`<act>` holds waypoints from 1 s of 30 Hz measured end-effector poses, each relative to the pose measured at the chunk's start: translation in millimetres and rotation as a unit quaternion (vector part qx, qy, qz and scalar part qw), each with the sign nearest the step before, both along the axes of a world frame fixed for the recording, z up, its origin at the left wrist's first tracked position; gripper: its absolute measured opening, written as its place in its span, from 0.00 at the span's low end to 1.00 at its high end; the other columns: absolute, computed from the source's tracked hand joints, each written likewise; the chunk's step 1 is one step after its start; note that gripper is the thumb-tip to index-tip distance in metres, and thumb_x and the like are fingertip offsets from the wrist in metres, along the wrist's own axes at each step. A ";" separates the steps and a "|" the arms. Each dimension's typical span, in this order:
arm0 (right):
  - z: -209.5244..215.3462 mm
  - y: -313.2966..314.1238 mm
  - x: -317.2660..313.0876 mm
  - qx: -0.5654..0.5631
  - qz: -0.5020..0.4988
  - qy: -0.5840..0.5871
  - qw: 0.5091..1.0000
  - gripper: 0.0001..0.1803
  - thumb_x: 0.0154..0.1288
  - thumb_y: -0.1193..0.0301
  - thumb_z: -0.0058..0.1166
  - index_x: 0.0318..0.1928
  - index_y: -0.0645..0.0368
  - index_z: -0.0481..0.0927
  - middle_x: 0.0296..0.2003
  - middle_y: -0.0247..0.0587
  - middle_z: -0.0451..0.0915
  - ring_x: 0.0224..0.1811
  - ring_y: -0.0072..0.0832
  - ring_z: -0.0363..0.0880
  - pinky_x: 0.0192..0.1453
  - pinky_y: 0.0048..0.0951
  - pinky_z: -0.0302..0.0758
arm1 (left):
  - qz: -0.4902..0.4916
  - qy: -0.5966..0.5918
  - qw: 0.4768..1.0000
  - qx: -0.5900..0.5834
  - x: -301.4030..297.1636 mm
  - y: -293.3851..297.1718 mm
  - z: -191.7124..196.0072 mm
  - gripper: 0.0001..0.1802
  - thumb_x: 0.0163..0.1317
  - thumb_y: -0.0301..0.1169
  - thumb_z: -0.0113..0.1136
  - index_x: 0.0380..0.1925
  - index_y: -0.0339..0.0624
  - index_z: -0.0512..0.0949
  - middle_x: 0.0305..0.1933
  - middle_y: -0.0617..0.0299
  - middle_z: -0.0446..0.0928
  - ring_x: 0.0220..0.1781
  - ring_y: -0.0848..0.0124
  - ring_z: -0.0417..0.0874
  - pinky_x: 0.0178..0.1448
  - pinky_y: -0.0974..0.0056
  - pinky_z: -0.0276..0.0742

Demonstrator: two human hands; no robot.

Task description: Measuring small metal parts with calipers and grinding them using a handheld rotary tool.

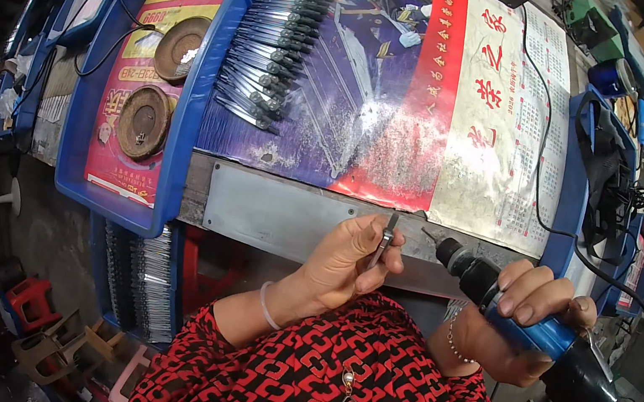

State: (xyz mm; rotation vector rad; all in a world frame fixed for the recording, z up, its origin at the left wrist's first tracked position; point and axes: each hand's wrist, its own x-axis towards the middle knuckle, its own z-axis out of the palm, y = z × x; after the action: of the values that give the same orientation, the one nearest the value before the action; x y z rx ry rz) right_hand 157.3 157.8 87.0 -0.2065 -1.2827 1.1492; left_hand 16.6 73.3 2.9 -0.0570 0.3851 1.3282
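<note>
My left hand (351,255) pinches a small, slim metal piece (385,240) upright between thumb and fingers, above the bench's front edge. Its exact kind is unclear. My right hand (519,319) is wrapped round a blue and black corded electric screwdriver (529,328). The tool's thin bit points up and left toward the metal piece, with a gap between them. Beyond my hands, a long row of slim metal tools with dark ends (275,48) lies on the poster-covered bench (383,139).
At left, a blue tray (191,94) holds two round brown dishes (144,120) with small bits in them. A black cord (538,207) runs down the bench's right side. Another blue bin (566,216) stands at right. Below the bench, a blue crate (153,292) holds many metal pieces.
</note>
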 end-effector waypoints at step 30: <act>20.3 -17.8 -16.3 0.047 0.114 -0.059 0.991 0.26 0.55 0.63 0.61 0.48 0.53 0.59 0.23 0.35 0.74 0.21 0.28 0.76 0.27 0.29 0.75 | -0.046 -0.070 0.996 -0.020 -7.3 -13.8 -8.7 0.18 0.67 0.44 0.44 0.36 0.39 0.71 0.17 0.65 0.69 0.09 0.80 0.61 0.14 0.76 0.56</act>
State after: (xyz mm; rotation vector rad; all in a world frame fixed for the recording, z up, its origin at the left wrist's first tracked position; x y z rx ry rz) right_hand 141.0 140.0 107.3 -0.0584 -1.4907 1.2823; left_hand 9.3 59.5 -5.9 -0.1643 0.2923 1.2183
